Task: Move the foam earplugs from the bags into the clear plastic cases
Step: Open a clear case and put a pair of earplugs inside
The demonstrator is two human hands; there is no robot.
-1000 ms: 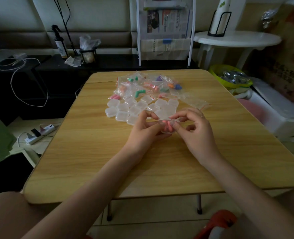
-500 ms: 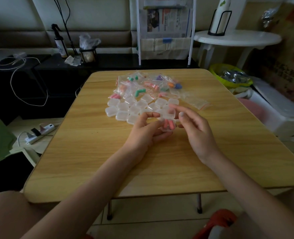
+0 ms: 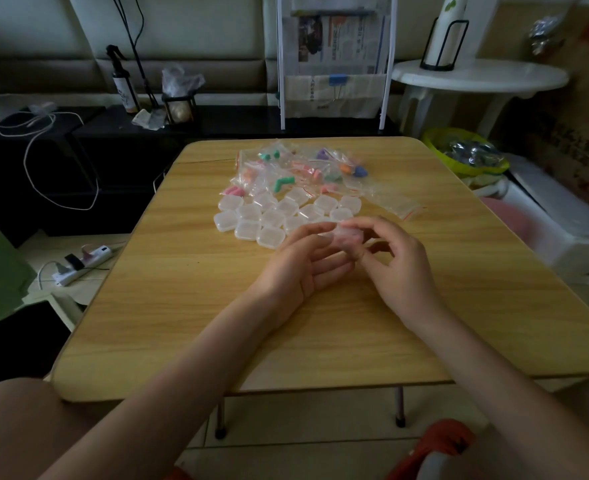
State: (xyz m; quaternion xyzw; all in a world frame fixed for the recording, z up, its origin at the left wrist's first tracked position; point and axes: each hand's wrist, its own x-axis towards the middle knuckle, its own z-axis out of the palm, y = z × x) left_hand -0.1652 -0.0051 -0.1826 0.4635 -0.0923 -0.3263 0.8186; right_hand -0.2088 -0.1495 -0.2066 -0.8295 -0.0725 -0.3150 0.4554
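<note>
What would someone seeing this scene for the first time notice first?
Probably the two hands meeting over the middle of the wooden table: the left hand and right hand together hold a small clear case with pink earplugs inside. Just beyond them sits a cluster of clear plastic cases, and behind that a heap of bags holding colourful earplugs.

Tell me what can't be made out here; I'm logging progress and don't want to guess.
Head view, the only one:
- The case between the left hand and right hand: blurred, half covered by fingers, so lid state and earplug count are unclear.
- Bags: overlapping and small; contents uncountable.
- Cases on the table: too small and cloudy to tell whether any are filled.
</note>
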